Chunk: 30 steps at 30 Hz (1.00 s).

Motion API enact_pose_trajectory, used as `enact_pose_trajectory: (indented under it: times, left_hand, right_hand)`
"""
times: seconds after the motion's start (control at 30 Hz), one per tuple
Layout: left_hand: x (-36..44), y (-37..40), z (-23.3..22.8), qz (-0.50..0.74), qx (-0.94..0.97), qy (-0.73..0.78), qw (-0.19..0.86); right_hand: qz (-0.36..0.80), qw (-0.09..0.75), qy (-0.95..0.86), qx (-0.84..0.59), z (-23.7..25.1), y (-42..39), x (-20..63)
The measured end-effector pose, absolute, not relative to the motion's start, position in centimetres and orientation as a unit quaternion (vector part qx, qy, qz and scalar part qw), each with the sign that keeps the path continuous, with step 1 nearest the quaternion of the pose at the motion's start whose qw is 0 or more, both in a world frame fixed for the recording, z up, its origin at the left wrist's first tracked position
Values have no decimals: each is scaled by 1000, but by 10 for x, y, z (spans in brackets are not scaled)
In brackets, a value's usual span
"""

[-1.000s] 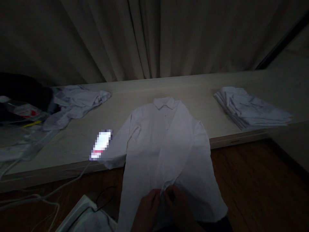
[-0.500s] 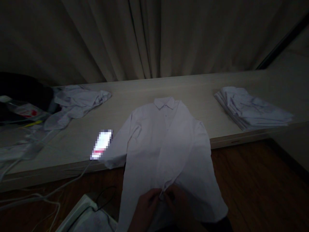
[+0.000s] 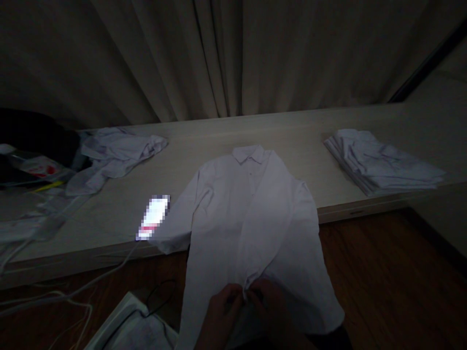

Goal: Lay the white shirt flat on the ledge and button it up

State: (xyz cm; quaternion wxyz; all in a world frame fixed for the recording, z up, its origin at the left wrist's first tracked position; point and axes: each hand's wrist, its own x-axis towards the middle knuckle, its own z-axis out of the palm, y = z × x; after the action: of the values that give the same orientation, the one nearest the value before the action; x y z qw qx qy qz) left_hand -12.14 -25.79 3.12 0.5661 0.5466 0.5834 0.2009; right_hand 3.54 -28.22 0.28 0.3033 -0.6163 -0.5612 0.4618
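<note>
A white collared shirt point(image 3: 222, 223) lies front up, its collar on the ledge and its lower part hanging over the front edge toward me. One sleeve is folded across the front, its cuff end point(image 3: 251, 278) reaching my hands. My left hand point(image 3: 228, 301) pinches the cuff from the left, fingers closed. From the right, my right hand point(image 3: 264, 296) pinches the same cuff, with fingertips close to the left ones. The other sleeve stretches out left on the ledge. Darkness hides any button between the fingertips.
A lit phone point(image 3: 155, 216) with a cable lies beside the left sleeve. Folded white clothes point(image 3: 379, 163) are stacked at right. A crumpled garment point(image 3: 116, 153) and a dark bag point(image 3: 36, 138) sit at left. Curtains point(image 3: 233, 58) hang behind the ledge point(image 3: 292, 129).
Both hands stay at the cuff; the fingertips have shifted slightly, and the bit of cuff between them looks turned. The rest of the shirt lies as before.
</note>
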Motion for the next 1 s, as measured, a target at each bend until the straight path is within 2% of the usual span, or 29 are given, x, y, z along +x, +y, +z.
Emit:
enact_pose_trajectory:
  times: [0.43, 0.7, 1.0]
  left_hand:
    - [-125, -260, 26, 205, 559, 579, 558]
    - [-125, -265, 24, 224, 561, 604, 520]
    - [-124, -270, 31, 222, 584, 585, 516]
  right_hand:
    - [546, 333, -480, -600, 15, -270, 41]
    - [528, 350, -504, -587, 14, -271, 39]
    - [483, 289, -572, -597, -3, -277, 45]
